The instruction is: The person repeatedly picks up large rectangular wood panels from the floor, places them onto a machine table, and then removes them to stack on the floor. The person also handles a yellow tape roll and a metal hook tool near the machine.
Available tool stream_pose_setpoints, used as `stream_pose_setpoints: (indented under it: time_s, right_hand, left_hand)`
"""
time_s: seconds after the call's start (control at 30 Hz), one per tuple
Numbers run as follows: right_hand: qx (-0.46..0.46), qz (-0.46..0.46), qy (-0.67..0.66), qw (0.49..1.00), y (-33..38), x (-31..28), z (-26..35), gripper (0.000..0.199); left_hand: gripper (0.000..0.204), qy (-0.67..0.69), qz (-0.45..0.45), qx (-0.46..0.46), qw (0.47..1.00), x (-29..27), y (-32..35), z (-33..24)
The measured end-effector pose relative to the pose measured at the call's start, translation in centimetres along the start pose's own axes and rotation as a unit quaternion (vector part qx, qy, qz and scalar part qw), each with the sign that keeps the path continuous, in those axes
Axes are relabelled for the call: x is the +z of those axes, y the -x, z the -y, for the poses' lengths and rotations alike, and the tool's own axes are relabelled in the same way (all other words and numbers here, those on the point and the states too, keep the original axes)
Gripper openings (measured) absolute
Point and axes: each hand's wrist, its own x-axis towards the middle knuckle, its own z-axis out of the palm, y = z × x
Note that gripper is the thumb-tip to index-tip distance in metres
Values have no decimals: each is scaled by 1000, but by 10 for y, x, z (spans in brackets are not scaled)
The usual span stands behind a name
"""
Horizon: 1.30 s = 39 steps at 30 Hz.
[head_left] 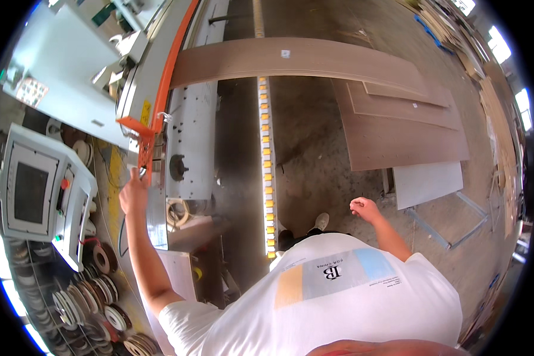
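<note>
My left hand point(134, 194) is closed at the lower end of an orange metal bracket point(145, 151) on a long machine. A small shiny metal piece shows at its fingertips, but what the fingers grip is mostly hidden. My right hand point(366, 209) hangs in the air at my right side, its fingers curled in with nothing showing in them. A long brown panel point(237, 57) reaches out from under the machine's orange guard rail point(175, 53). It lies across a narrow roller rail point(266, 160) with yellow rollers.
A control console point(32, 184) with a screen stands at my left, with rolls of edge banding point(77, 305) below it. Stacked brown panels point(397, 133) lie to the right, near a white board point(428, 183) and a metal frame point(451, 242). More boards point(498, 148) line the far right.
</note>
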Motion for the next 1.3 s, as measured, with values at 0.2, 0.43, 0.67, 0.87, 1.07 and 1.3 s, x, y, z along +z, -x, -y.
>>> stream_pose_setpoints:
  time_s: [0.2,0.43,0.67,0.87,1.07,1.3]
  right_hand:
    - [85,-101,-74,988,37,-36,-134,22]
    - [202,-153,-100,962,95,-46,-280,29]
    - [113,-171,-133,970,99,-28,-286,28]
    - [102,-203,-211,951,75,-23,-256,26]
    - [118,-162,-173,964,81,-30,-249,25]
    - [171,-177,-63,967,97,-30,-276,34]
  left_hand:
    - [40,38,-29,141,989,-5,0,-122]
    - [40,85,22,229,970,-6,57,-280]
    - [41,137,44,306,941,4,128,-380]
    - [43,23,178,391,903,85,181,-428]
    - [45,14,276,379,883,141,235,-429]
    - [41,64,256,414,871,156,266,-461]
